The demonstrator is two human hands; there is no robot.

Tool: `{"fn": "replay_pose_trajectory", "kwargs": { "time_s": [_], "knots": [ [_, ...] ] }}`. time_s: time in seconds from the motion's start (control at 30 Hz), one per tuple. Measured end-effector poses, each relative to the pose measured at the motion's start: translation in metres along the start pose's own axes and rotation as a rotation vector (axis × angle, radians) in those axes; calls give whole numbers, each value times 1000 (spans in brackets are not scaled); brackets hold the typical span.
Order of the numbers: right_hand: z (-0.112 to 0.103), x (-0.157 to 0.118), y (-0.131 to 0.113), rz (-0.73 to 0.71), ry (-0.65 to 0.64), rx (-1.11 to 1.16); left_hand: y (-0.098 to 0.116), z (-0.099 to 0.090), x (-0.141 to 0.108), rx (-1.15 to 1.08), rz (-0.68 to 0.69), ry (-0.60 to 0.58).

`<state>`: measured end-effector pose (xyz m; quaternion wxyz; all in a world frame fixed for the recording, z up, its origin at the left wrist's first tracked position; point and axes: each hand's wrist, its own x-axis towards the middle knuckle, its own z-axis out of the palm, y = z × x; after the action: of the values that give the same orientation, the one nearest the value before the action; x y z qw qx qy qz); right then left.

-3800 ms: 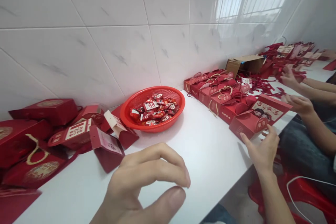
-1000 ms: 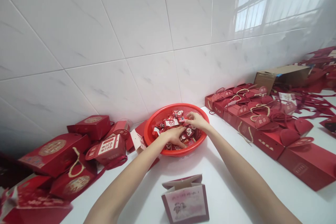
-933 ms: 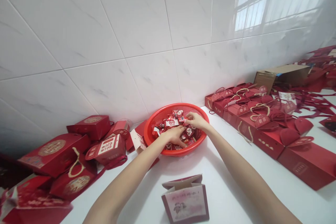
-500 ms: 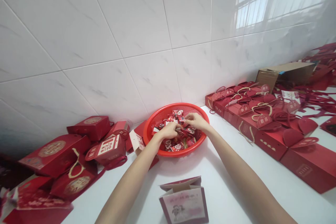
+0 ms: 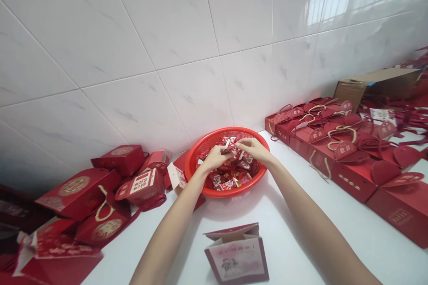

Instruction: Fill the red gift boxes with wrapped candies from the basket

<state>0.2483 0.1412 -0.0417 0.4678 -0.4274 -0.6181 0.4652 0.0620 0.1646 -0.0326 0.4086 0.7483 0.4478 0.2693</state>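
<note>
A red plastic basket (image 5: 197, 182) with perforated sides holds many red-wrapped candies (image 5: 229, 184), some printed with white hearts. Over its middle, my left hand (image 5: 216, 159) is closed on a wrapped candy (image 5: 229, 146) that sticks up from the fingers. My right hand (image 5: 254, 149) reaches in over the right rim, its thumb and fingertips pinched together close to that candy. What lies in the right fingertips is hidden. Nearer to me on the white table stands a small open gift box (image 5: 238, 258) with a printed pale front panel.
Several red gift boxes (image 5: 123, 160) lie piled at the left. Joined rows of red boxes (image 5: 347, 178) with rope handles stand at the right. Behind them is a cardboard box (image 5: 351, 93) near loose dark red ribbons. A tiled wall (image 5: 187, 98) rises behind the basket.
My left hand has come up slightly from among the candies with a wrapped candy in it. The right hand has shifted a little to the right and up. The view has moved slightly.
</note>
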Motion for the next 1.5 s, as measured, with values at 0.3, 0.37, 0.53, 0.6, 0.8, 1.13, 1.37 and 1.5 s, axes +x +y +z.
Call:
{"fn": "replay_pose_trajectory", "kwargs": {
  "time_s": [0.3,0.37,0.53,0.6,0.8,1.13,1.37,1.5],
  "knots": [
    [-1,-1,-3,16,48,105,5,-1,-2,49,-29,53],
    [-1,0,-2,10,117,156,5,-2,-1,90,-51,104],
    [-1,4,4,17,232,307,1,-7,0,241,-146,286],
    [-2,5,4,10,247,338,-2,-9,0,289,-208,330],
    [-2,5,1,-8,308,350,-10,-8,4,257,-374,255],
    [-1,5,-1,11,319,365,-14,0,4,505,-221,-53],
    [-2,1,-6,11,247,355,-20,4,6,616,-219,-111],
    [0,-1,-10,34,261,402,-16,-2,6,451,-136,-64]
  ]
}}
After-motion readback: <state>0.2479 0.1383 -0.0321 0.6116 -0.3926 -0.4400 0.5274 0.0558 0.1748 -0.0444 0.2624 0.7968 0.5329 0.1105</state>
